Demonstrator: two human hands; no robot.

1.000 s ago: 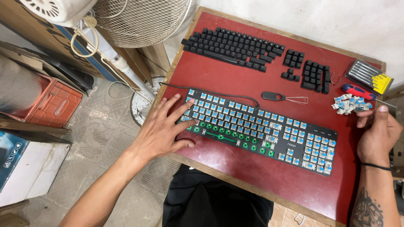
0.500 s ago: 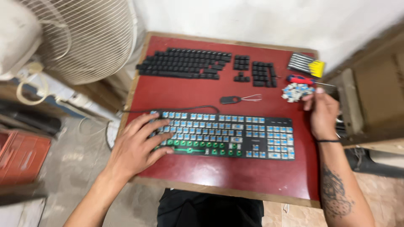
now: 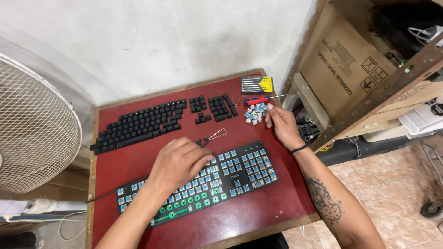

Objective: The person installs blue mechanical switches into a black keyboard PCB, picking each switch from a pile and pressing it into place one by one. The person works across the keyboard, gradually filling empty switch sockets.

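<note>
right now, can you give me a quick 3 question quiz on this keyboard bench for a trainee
1. True or false: the left hand rests on the stripped keyboard.
2. What is the right hand touching: A) the pile of loose switches, B) the fan, C) the cardboard box?
3. Where do the removed black keycaps lie relative to the keyboard?

Key: 1 true. 2 A. 3 Beyond it, laid out in rows nearer the wall.

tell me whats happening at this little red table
A person is working on a stripped keyboard, its blue switches bare. The left hand rests flat on its upper edge, next to a wire keycap puller. The right hand reaches into a small pile of loose blue switches beside a red screwdriver. The removed black keycaps lie laid out in keyboard order at the back of the table.
</note>
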